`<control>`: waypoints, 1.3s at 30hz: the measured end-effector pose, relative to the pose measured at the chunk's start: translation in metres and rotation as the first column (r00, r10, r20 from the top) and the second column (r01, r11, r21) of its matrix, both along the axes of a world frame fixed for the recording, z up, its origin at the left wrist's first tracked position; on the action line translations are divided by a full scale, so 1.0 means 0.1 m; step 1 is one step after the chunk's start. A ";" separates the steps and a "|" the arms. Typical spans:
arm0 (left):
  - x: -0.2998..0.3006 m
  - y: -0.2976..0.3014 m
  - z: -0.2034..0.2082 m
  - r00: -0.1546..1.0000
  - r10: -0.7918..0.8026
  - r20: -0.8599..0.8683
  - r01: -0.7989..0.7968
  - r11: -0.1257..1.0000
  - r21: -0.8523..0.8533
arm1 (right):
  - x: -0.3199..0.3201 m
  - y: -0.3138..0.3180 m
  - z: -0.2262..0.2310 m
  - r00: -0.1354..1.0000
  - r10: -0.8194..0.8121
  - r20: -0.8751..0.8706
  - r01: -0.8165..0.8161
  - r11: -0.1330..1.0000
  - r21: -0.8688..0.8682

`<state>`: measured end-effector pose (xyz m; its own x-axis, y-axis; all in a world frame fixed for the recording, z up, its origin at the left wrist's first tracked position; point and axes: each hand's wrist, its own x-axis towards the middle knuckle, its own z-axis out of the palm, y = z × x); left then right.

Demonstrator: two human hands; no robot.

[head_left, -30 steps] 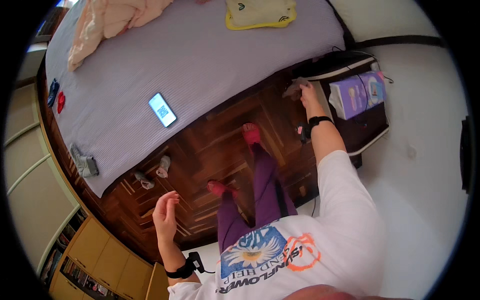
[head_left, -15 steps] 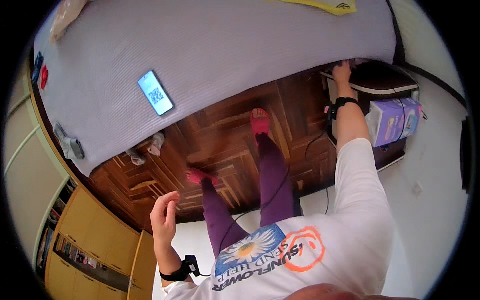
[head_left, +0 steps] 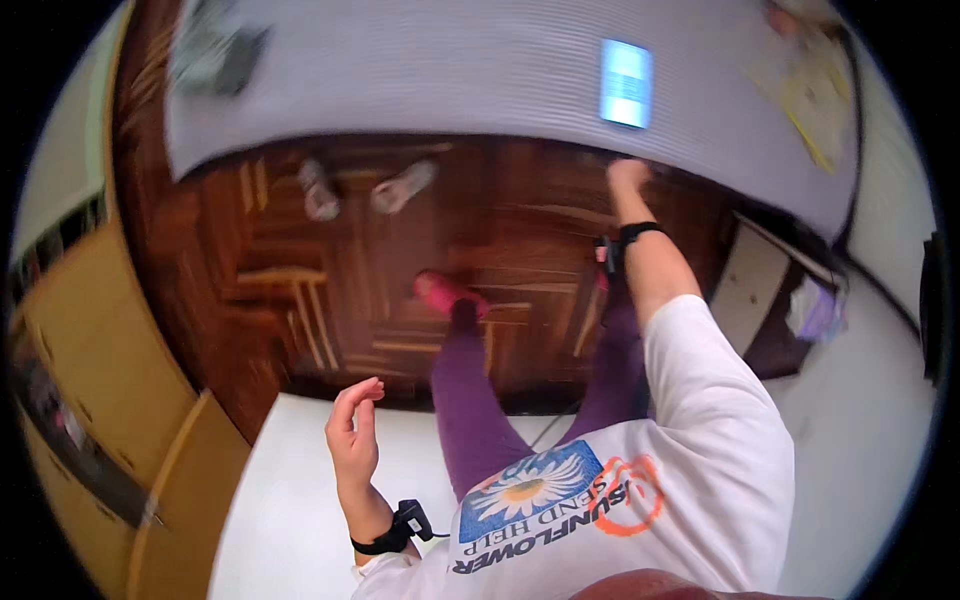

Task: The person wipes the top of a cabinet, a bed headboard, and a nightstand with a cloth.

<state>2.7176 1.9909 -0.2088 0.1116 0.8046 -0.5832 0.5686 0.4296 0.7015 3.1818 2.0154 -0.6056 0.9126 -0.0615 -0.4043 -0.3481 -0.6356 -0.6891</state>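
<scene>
My left hand (head_left: pixel 354 425) hangs in the air above the white surface, its fingers loosely bent, the thumb a little apart and nothing held. Out in front, my right hand (head_left: pixel 628 177) is close to the bed's near edge, just below a lit phone (head_left: pixel 627 84) lying on the grey ribbed bedspread (head_left: pixel 430 70). Motion smears its fingers, so whether they hold anything cannot be made out. Black straps with small devices circle both wrists.
Two light shoes (head_left: pixel 405 187) lie on the wooden floor (head_left: pixel 360 250) by the bed. A grey bundle (head_left: pixel 215 60) rests at the bed's left end. To the right stand a bedside cabinet (head_left: pixel 745 285) and a purple package (head_left: pixel 815 310). Yellow cupboards (head_left: pixel 100 340) line the left side.
The view has swung right. My right hand has come away from the bedside cabinet's top to the bed edge near the phone. My left hand keeps its loose bend.
</scene>
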 end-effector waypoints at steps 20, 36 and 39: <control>-4.04 1.25 -0.03 0.863 0.480 -0.159 -0.441 0.868 0.229 | -4.53 3.17 -0.93 0.751 0.627 0.206 -0.543 0.765 -0.348; -6.13 3.56 0.42 0.903 0.428 -0.046 -0.370 0.827 0.424 | -8.39 4.97 0.44 -0.022 0.987 -0.158 -0.618 0.111 0.779; -6.35 3.98 0.66 0.881 0.454 -0.134 -0.369 0.835 0.408 | -7.85 5.10 1.02 -0.051 0.851 -0.523 -0.474 0.440 0.763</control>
